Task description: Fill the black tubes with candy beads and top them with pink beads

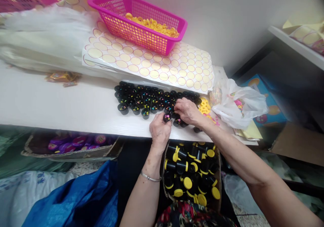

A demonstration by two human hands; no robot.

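Several small black cups [141, 100] filled with coloured candy stand in rows on the white table [50, 105]. My left hand [160, 129] is closed round one black cup [167, 117] at the table's front edge. Just to its right, my right hand [187, 111] lies curled over the rightmost cups of the group, its fingertips touching them; what they pinch is hidden. Loose yellow rings [205, 108] lie right behind that hand.
A pink basket [111, 7] of yellow rings sits on sticker sheets [162, 65] at the back. A white plastic bag [240, 105] lies to the right. Below the table edge, a box [218, 173] holds black cups with yellow lids; another box [76, 146] holds purple items.
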